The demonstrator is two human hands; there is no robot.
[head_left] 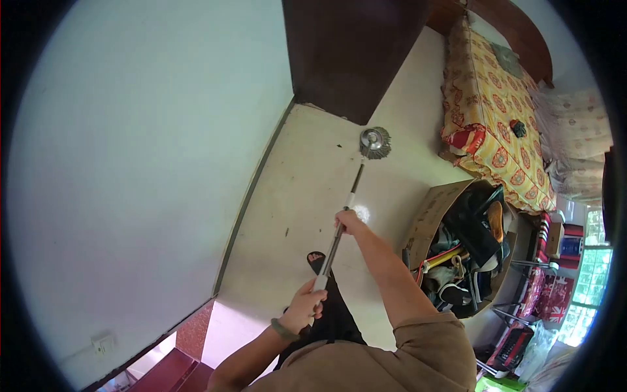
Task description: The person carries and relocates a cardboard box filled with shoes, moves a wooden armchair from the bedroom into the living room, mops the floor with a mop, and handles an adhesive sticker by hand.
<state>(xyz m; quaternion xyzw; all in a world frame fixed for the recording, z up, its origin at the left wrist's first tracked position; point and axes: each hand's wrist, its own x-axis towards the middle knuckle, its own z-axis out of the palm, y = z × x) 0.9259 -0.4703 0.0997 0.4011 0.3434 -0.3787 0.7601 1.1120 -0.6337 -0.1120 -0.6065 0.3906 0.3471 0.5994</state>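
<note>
A long metal pole [334, 247] with white sections slants over the pale floor. My left hand [305, 308], with a band on its wrist, is wrapped round the pole's lower end near my body. Farther up, my right hand [351, 222] grips the same pole, fingers closed. Beyond the pole's far tip lies a round mop head [375, 142] with a silvery disc and grey-brown strands, on the floor beside a dark brown panel. Whether the tip joins the disc is too small to tell.
A pale wall [150, 163] runs along the left. The dark brown panel [353, 59] stands ahead. At right are an open cardboard box [431, 212] full of shoes and bags, and a bed [499, 130] with a yellow patterned cover. Small dark specks dot the floor [294, 183].
</note>
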